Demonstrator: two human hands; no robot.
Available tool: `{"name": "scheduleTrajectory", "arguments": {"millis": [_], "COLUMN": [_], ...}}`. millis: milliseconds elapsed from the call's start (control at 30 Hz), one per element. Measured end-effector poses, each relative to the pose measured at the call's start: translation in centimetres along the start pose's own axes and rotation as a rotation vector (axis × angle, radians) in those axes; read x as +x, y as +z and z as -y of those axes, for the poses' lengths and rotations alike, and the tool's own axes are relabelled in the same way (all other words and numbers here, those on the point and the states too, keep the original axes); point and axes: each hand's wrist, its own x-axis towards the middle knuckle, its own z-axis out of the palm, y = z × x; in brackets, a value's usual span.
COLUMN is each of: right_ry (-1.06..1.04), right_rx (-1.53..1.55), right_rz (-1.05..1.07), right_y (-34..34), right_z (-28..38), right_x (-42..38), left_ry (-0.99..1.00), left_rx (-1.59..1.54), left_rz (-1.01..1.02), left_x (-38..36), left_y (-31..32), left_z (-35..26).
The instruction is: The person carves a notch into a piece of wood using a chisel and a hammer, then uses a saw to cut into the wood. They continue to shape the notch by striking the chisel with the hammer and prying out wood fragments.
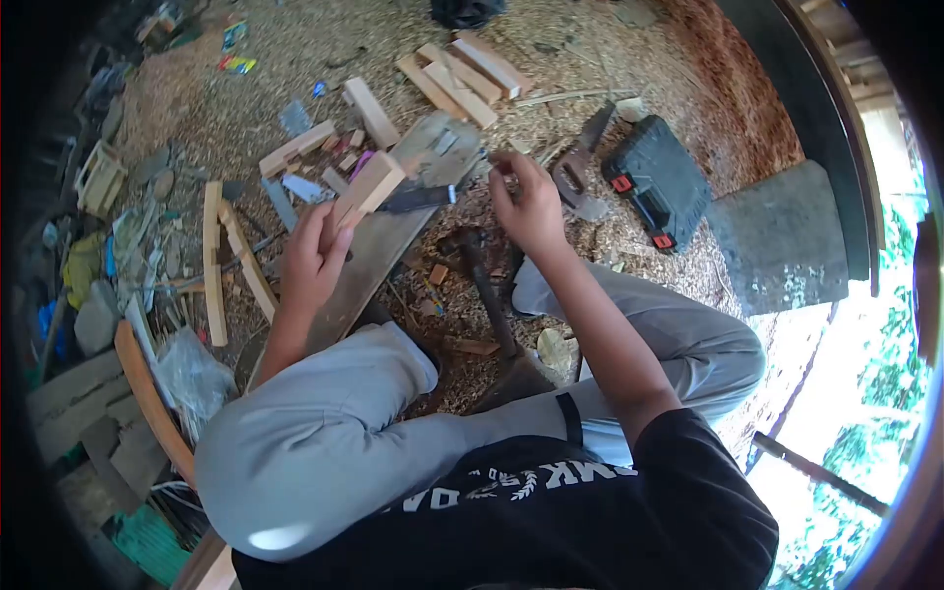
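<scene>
My left hand [313, 258] is closed around the lower end of a short wooden block [370, 189], which is tilted up over a long plank [370, 258]. A tool with a dark handle [418, 200], possibly a chisel, lies beside the block; the block hides its other end. My right hand [532, 205] hovers to the right of the plank, fingers bent and thumb apart, with nothing visible in it. Below it, between my legs, a hammer [479, 280] stands with its head toward the plank. A hand saw [582, 162] lies just right of my right hand.
A dark tool case [657, 182] with red latches sits at the right, beside a grey board [782, 239]. Several cut wood pieces [462, 74] lie at the back on wood shavings. Wooden strips [214, 264] and a clear plastic bag [192, 379] are at the left.
</scene>
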Motion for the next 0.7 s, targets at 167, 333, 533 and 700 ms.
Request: {"name": "scheduleTrajectory", "arguments": {"millis": [167, 333, 533, 700], "right_ry": [0.536, 0.756, 0.751, 0.756], "right_rx": [-0.272, -0.636, -0.658, -0.6], "right_rz": [0.074, 0.446, 0.604, 0.572], "right_y": [0.8, 0.2, -1.2, -3.1], "right_z": [-16.3, -23.6, -24.9, -24.1], "right_x": [-0.8, -2.3, -1.0, -1.1], "left_ry": [-0.026, 0.091, 0.106, -0.002], "left_rx": [0.141, 0.273, 0.302, 0.143], "left_rz": [0.216, 0.272, 0.289, 0.343], "left_x": [7.3, 10.3, 12.7, 15.0], "left_y": [5.8, 10.0, 13.4, 12.8], "left_z": [-2.7, -0.6, 1.3, 0.9]}}
